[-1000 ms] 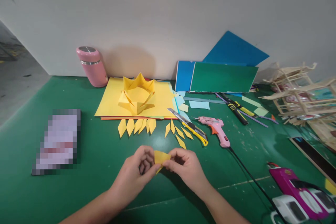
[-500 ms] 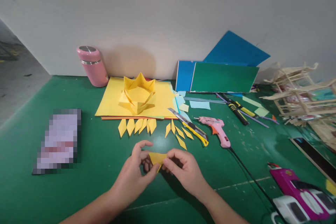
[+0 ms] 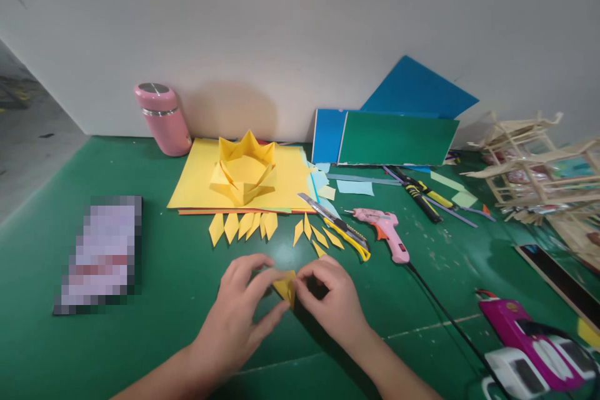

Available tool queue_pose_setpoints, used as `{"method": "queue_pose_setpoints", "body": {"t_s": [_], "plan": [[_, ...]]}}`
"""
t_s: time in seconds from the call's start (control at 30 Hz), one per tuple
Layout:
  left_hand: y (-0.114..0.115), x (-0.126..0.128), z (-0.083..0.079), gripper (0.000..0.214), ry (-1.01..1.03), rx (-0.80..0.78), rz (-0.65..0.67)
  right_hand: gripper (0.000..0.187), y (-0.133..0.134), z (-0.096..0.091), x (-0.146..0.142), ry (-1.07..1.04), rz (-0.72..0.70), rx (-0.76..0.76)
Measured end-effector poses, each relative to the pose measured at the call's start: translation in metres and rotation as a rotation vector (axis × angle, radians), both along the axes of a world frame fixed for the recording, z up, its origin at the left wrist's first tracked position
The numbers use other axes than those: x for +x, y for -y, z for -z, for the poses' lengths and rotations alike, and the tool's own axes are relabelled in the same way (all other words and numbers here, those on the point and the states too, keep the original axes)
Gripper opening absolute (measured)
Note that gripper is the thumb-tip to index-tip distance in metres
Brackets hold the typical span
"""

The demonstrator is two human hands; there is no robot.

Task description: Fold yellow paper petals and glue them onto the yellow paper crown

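Between my hands is a small folded piece of yellow paper (image 3: 284, 287), raised a little over the green table. My left hand (image 3: 246, 309) grips its left and lower edges with thumb and fingers. At the right edge, my right hand (image 3: 330, 294) pinches the paper between thumb and forefinger. Just beyond lie several yellow paper diamonds (image 3: 231, 227) in a row, with more slim yellow diamonds (image 3: 320, 236) to the right; my right hand partly covers one. Farther back, a folded yellow paper crown-like ring (image 3: 246, 169) stands on a yellow sheet (image 3: 192, 184).
Right of the diamonds lie a yellow utility knife (image 3: 344, 231) and a pink glue gun (image 3: 387, 228) with a black cord. Blue and green boards (image 3: 398, 137) lean on the wall. A pink flask (image 3: 164, 122) stands at the back left. A wooden stick model (image 3: 539, 162) is far right.
The yellow paper has been turned and folded narrower between my hands. My left fingers have shifted right over its upper edge, and my right hand has risen slightly, covering part of one diamond.
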State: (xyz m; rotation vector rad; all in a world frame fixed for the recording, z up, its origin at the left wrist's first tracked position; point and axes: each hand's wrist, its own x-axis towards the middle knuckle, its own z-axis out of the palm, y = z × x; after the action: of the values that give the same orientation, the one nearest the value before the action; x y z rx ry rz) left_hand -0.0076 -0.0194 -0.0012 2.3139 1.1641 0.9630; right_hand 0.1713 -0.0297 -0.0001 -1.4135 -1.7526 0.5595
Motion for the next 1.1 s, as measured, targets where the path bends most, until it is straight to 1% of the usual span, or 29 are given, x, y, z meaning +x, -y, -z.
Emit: {"method": "queue_pose_setpoints", "body": {"t_s": [0.07, 0.13, 0.2, 0.23, 0.4, 0.53, 0.63, 0.73, 0.83, 0.97, 1.1], "plan": [[-0.001, -0.001, -0.004, 0.016, -0.104, 0.089, 0.119, 0.016, -0.001, 0.001, 0.002, 0.037, 0.0, 0.019], [-0.002, 0.0, -0.008, 0.019, -0.196, 0.077, 0.285, 0.014, -0.002, 0.003, 0.002, 0.058, 0.007, 0.015], [-0.003, 0.002, -0.012, 0.021, -0.267, 0.054, 0.349, 0.013, -0.003, 0.004, 0.003, 0.07, 0.018, 0.006], [-0.003, 0.003, -0.013, 0.022, -0.293, 0.046, 0.357, 0.013, -0.003, 0.005, 0.003, 0.074, 0.02, 0.005], [-0.002, 0.008, -0.014, 0.02, -0.355, 0.047, 0.346, 0.008, -0.004, 0.007, 0.002, 0.087, 0.034, 0.008], [-0.001, 0.008, -0.013, 0.023, -0.357, 0.033, 0.343, 0.009, -0.004, 0.007, 0.002, 0.103, 0.046, -0.003], [0.0, 0.008, -0.011, 0.029, -0.395, 0.017, 0.357, 0.012, -0.004, 0.008, 0.003, 0.126, 0.034, -0.011], [0.001, 0.008, -0.006, 0.037, -0.437, 0.036, 0.371, 0.015, -0.004, 0.008, 0.003, 0.132, 0.014, -0.002], [0.003, 0.007, -0.004, 0.04, -0.442, 0.052, 0.33, 0.017, -0.004, 0.007, 0.004, 0.126, -0.023, 0.025], [0.005, 0.006, -0.005, 0.043, -0.43, 0.062, 0.268, 0.018, -0.003, 0.006, 0.007, 0.11, -0.078, 0.075], [0.004, 0.005, -0.006, 0.04, -0.431, 0.057, 0.238, 0.021, -0.002, 0.007, 0.011, 0.15, -0.106, 0.136]]}}
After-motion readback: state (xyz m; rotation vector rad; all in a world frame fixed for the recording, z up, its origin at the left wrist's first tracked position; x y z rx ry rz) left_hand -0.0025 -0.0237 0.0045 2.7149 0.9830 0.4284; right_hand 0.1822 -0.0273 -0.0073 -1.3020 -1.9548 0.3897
